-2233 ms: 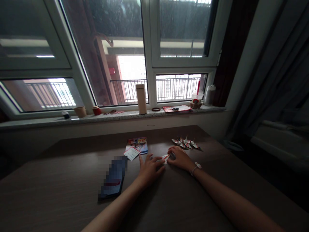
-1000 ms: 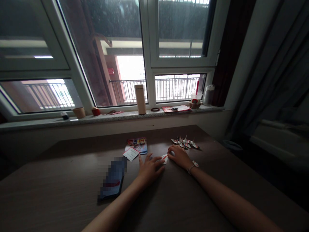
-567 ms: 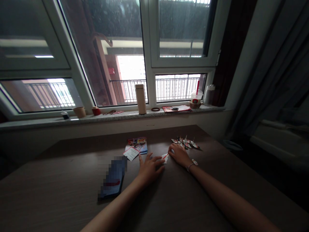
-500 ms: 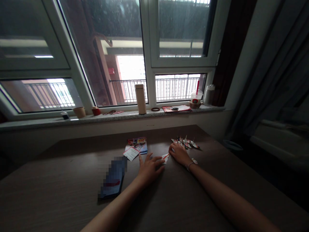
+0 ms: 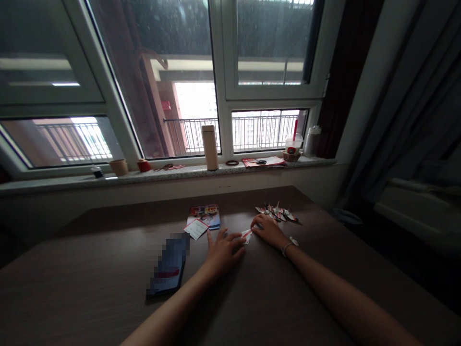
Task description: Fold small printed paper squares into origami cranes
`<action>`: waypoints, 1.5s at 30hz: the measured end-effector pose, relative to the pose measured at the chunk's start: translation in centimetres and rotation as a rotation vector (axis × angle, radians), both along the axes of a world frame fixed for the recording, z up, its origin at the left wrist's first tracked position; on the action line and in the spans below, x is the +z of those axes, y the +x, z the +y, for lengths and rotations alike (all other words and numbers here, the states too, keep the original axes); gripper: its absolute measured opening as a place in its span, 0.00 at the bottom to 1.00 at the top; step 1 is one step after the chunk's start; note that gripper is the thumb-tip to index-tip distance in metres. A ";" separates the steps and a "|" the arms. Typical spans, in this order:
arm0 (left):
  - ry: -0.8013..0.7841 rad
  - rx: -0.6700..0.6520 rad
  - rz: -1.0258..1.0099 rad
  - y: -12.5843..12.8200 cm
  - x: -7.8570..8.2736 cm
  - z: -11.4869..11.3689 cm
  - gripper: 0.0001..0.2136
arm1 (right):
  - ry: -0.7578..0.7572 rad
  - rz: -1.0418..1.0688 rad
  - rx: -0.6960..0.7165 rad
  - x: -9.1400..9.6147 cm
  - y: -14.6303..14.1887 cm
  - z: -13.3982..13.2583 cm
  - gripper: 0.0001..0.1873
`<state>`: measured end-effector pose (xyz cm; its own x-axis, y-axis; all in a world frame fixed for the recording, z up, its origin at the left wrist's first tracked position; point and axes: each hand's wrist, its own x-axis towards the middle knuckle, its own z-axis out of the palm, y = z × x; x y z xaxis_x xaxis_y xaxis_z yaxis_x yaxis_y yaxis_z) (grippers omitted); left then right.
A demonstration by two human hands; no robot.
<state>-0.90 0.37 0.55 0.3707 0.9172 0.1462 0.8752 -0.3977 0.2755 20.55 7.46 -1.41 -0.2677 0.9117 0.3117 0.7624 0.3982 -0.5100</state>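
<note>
A small folded piece of white-and-red paper (image 5: 246,236) lies on the table between my hands. My left hand (image 5: 224,252) rests with its fingers spread, the fingertips on the near left side of that paper. At the paper's far right corner, my right hand (image 5: 268,230) has its fingers closed, pinching the edge; the thumb is mostly hidden. Just beyond my right hand sits a cluster of folded paper pieces (image 5: 283,214) in white, red and dark colours. A white square of paper with a red border (image 5: 196,229) is left of my left hand, overlapping a printed booklet (image 5: 213,220).
A dark phone (image 5: 167,269) lies on the brown table (image 5: 90,259) beside my left forearm. Along the windowsill (image 5: 173,174) stand a tan bottle (image 5: 210,148), a lidded drink cup with a red straw (image 5: 293,144), scissors (image 5: 261,162) on papers and a paper cup (image 5: 118,167).
My right hand has shifted very slightly left along the paper's edge, and its wrist has turned a little. My left hand and the other things stay in place.
</note>
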 end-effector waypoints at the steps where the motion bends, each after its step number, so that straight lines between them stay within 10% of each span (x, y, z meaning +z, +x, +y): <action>1: 0.001 0.001 0.001 0.0 0.0 0.0 0.16 | -0.012 0.001 -0.001 0.1 0.0 0.0 0.07; 45: -0.089 0.009 -0.076 -0.4 -0.5 0.5 0.23 | -0.029 -0.052 0.115 -0.3 0.1 -1.2 0.23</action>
